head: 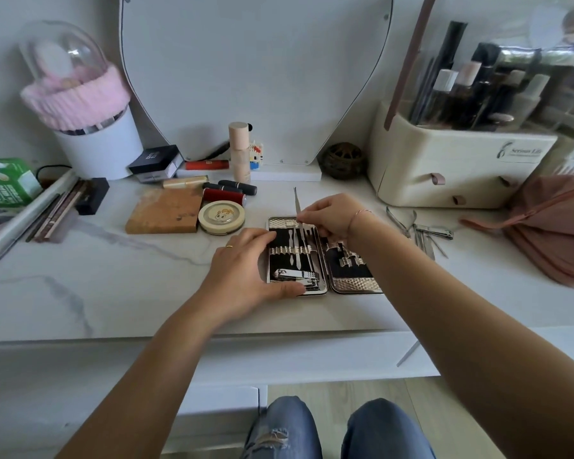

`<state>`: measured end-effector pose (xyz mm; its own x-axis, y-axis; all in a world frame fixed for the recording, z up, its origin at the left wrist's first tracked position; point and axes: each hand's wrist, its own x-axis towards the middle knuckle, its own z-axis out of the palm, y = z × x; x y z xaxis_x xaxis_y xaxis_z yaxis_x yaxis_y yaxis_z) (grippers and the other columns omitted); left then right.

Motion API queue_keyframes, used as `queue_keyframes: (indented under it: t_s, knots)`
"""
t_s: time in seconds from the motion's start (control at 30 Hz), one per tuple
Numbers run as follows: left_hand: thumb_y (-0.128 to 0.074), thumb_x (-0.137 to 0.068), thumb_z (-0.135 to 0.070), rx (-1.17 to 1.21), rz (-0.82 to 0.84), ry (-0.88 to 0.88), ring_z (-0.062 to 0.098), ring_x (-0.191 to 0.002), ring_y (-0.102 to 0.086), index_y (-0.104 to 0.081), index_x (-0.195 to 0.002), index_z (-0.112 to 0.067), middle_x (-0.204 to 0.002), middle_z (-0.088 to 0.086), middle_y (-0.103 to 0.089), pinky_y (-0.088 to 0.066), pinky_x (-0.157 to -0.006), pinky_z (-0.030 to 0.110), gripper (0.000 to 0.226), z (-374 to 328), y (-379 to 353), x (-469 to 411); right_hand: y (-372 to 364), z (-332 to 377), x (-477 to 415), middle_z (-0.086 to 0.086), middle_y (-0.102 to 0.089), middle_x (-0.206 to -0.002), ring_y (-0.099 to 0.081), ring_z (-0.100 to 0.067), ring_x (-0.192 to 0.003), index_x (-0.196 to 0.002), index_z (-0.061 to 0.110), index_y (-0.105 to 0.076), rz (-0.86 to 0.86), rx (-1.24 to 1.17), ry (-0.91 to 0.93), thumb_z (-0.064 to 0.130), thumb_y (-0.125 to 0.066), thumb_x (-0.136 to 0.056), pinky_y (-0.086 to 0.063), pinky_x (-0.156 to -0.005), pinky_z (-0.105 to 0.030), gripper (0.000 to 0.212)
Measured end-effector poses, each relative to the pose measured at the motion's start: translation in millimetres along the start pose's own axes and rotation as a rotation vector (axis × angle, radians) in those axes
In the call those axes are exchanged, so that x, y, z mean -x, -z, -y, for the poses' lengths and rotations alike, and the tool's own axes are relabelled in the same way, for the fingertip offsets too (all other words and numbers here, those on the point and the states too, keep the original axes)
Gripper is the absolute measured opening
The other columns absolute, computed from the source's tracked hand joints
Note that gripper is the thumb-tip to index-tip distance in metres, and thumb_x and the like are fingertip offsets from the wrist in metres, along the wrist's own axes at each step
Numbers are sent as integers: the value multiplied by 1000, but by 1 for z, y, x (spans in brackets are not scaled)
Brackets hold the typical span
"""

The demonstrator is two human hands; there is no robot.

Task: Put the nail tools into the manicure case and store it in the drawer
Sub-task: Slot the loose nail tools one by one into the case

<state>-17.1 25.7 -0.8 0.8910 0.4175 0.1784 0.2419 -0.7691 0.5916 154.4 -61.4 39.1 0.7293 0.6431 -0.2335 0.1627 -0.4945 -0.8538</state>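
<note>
Head: hands [242, 273] [328, 217], tool [296, 203] at case [355, 284] edge

My manicure case [353, 281] lies open flat on the worktop [146, 286], its silver shells lined in black. A nail clipper [295, 276] sits at the near end of its left half, with slim tools [295, 250] strapped beyond it. My right hand [328, 217] pinches a thin metal tool [296, 202] over the case's far edge. Nippers [400, 221] and a second clipper [439, 233] lie loose to the case's right.

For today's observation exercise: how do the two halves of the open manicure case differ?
The left half holds several tools and a nail clipper; the right half looks nearly unfilled. The left hand rests on the left half; the right forearm partly hides the right half. Both are black-lined.
</note>
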Motion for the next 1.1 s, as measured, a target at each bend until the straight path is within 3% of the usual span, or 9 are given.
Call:
queue_keyframes:
  t_s: [0.2, 0.37, 0.53, 0.7, 0.77, 0.93, 1.0, 1.1]
  knots:
    - [-50, -42, -86, -4, 11, -3, 13, -127, -36, -37, -140, -24, -137, -11, -37, -28, -109, 37, 117, -1, 2, 1, -7, 3, -4, -5, -42, -55, -29, -16, -43, -67, 19, -68, -13, 0, 17, 23, -75, -75, -26, -35, -16, 12]
    - [-52, -43, -86, 12, 14, 2, 14, -126, -36, -38, -139, -25, -135, -11, -38, -29, -108, 37, 115, -2, 3, 2, -18, 12, -3, -3, -61, -57, -43, -8, -39, -68, 9, -66, 87, 0, 70, 10, -66, -82, -33, -34, -13, 14]
    - [-69, -55, -71, -4, 29, -3, 14, -128, -32, -34, -140, -25, -139, -8, -35, -25, -106, 32, 104, -7, 4, 4, -17, 20, -4, -3, -62, -51, -46, -6, -32, -70, 3, -65, 184, 55, -29, 5, -62, -85, -33, -32, -12, 15]
    - [-69, -57, -70, -27, 17, -3, 14, -131, -29, -33, -138, -27, -141, -6, -35, -24, -104, 31, 98, -5, 3, 2, -21, 26, -9, -9, -53, -64, -38, -16, -47, -90, 5, -67, 210, 345, -35, 20, -65, -83, -33, -46, -21, 16]
    - [-66, -54, -76, -43, 25, 4, 14, -130, -29, -34, -137, -27, -141, -7, -36, -24, -103, 30, 101, -3, 2, 2, -22, 30, -8, -9, -49, -65, -37, -18, -52, -88, 9, -65, 249, 457, -46, 24, -66, -83, -33, -51, -23, 16]
    - [-45, -45, -89, -73, 14, -1, 16, -129, -32, -37, -136, -26, -139, -6, -39, -27, -105, 34, 112, -1, 0, 1, -20, 33, -2, -10, -50, -66, -38, -20, -55, -80, 10, -63, 299, 575, -65, 25, -66, -82, -35, -51, -24, 16]
    - [-46, -45, -88, -80, 16, 1, 15, -129, -32, -37, -137, -24, -140, -6, -38, -26, -104, 33, 113, -1, 0, 2, -20, 34, 2, -9, -50, -64, -35, -17, -50, -79, 9, -62, 321, 617, -63, 26, -65, -83, -30, -47, -22, 17]
    - [-55, -48, -84, -74, 19, 1, 15, -129, -31, -37, -137, -26, -139, -7, -38, -26, -103, 31, 108, -2, 1, 2, -21, 35, 7, -7, -57, -64, -45, -18, -52, -84, 7, -67, 245, 654, 69, 25, -67, -82, -37, -49, -22, 19]
